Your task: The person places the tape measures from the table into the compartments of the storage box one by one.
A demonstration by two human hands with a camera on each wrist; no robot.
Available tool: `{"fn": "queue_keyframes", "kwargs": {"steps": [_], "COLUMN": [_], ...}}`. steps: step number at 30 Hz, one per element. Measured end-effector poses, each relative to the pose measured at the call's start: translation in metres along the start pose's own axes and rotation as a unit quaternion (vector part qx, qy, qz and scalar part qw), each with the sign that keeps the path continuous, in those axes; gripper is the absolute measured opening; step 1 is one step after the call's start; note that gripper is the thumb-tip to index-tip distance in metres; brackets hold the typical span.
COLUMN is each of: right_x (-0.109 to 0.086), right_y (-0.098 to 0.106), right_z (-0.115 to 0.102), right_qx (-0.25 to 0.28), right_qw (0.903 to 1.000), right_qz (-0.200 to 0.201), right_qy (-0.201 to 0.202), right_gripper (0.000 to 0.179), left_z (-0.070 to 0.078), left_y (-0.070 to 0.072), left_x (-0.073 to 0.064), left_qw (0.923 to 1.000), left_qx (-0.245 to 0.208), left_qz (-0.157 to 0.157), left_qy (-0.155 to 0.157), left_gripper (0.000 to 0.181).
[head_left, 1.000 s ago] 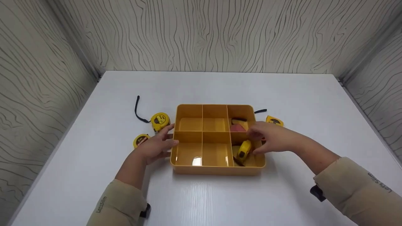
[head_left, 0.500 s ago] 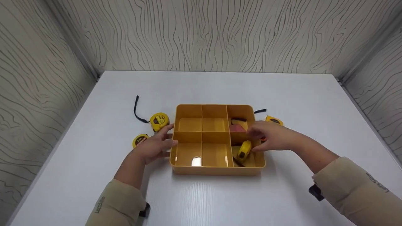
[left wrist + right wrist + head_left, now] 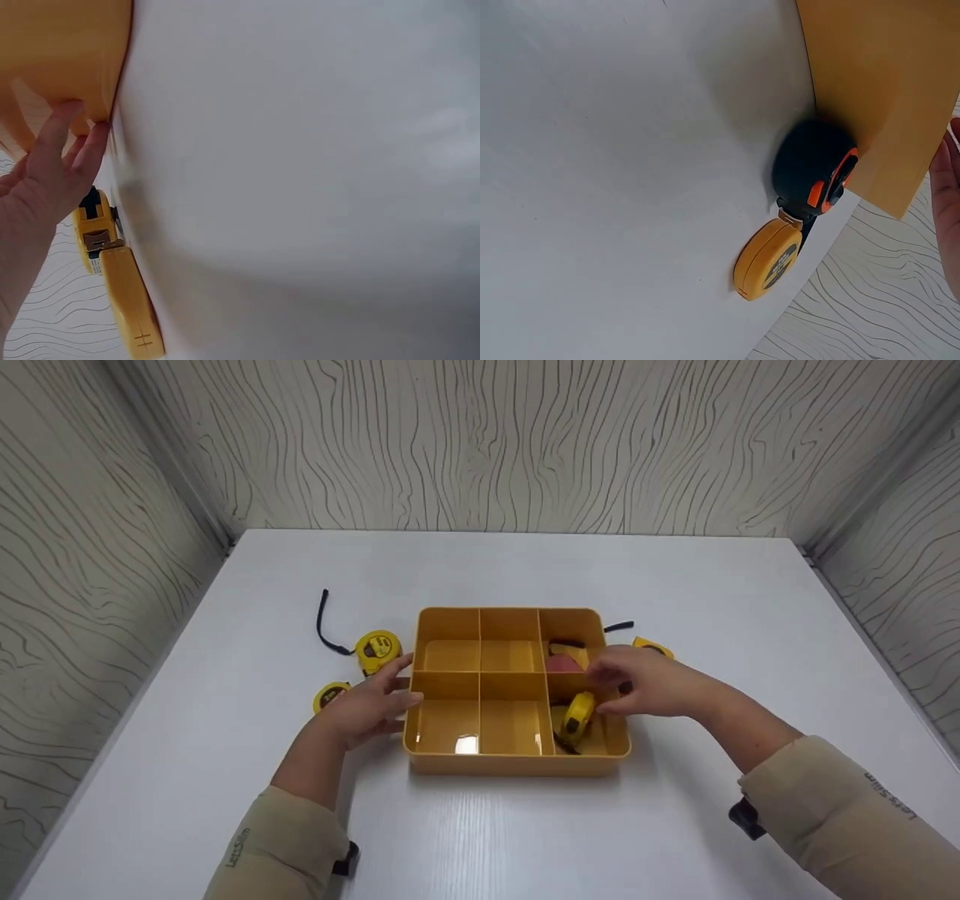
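Note:
A yellow box (image 3: 517, 765) with several compartments stands on the table. My left hand (image 3: 373, 703) touches its left wall, fingers extended, as the left wrist view also shows. My right hand (image 3: 652, 682) hovers over the box's right wall, fingers loosely bent and thumb apart, with nothing seen between them. Just beside the thumb, a yellow tape measure (image 3: 577, 714) stands tilted in the near right compartment, its black strap below. The far right compartment holds a reddish item (image 3: 562, 662) and a black strap; the right hand partly hides that area.
Left of the box lie two yellow tape measures, one farther back (image 3: 377, 650) and one nearer (image 3: 328, 695) behind the left hand. On the right, a black and orange tape measure (image 3: 815, 169) touches a yellow one (image 3: 769, 259) close to the box wall.
The right thumb has shifted slightly away from me and to the left, nearer the bent fingers. The left hand stays at the box wall; the whole view has drifted a little.

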State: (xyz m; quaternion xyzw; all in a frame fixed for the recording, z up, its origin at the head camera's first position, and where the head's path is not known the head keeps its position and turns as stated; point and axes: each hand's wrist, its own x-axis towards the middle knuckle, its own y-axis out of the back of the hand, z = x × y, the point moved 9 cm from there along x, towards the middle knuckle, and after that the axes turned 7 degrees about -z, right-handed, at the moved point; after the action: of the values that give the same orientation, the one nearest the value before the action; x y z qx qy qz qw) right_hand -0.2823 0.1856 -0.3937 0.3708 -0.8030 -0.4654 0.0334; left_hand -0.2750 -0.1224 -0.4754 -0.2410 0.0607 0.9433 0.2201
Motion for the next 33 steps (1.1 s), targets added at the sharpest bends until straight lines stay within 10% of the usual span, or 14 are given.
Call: {"fn": "queue_keyframes", "kwargs": {"steps": [11,33], "right_x": [-0.012,-0.005], "right_y": [0.025,-0.007], "right_z": [0.046,0.101], "right_qx": [0.075,0.152], "right_qw": [0.9897,0.9796], "right_qz": [0.108,0.082], "right_qy": [-0.057,-0.103], "right_gripper": [0.027,0.069], "left_z": [0.0,-0.001], "left_y": [0.0,0.0], "left_x": [0.0,0.0], "left_qw": [0.9999,1.0], "left_qx": [-0.003,-0.003], "left_qz": [0.003,0.002], "left_qy": [0.01,0.007], "left_gripper": [0.073,0.072]}}
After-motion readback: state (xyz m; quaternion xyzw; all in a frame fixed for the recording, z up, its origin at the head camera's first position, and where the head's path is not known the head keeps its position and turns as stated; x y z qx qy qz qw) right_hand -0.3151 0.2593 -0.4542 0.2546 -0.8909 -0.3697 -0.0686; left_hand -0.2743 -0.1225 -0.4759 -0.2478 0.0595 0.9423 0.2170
